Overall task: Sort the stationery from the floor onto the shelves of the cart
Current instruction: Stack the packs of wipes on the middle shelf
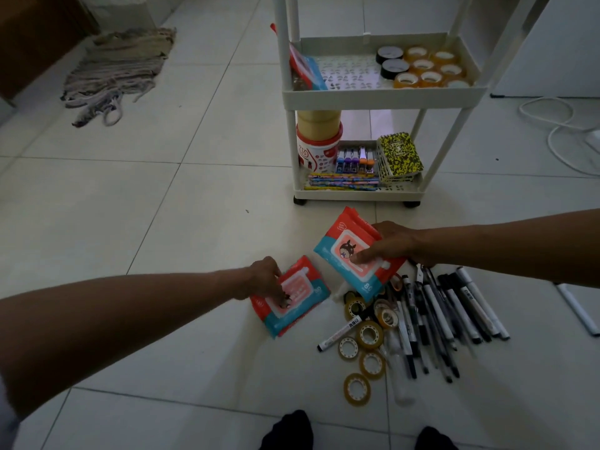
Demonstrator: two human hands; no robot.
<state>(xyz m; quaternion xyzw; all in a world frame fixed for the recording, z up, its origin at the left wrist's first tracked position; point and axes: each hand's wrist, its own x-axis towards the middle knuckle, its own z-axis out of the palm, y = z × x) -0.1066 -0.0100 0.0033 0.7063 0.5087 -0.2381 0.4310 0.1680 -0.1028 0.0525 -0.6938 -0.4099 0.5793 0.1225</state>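
My right hand (391, 243) grips a small stack of red-and-teal wipe packs (344, 251), lifted just above the floor in front of the cart. My left hand (264, 277) rests its fingers on another stack of the same packs (297, 303) lying on the tiles. To the right lies a pile of black and white pens and markers (448, 316) with several small tape rolls (368, 334). The white cart (383, 92) stands behind; its middle shelf holds tape rolls (425, 68) and a wipe pack (306, 68).
The cart's bottom shelf carries a red-and-white tub (318, 151), staplers (355, 159), pencils and yellow patterned notebooks (401, 154). A rope mop head (120, 69) lies far left. White cables (558, 125) curl at the right. My dark-socked feet (292, 430) are at the bottom edge.
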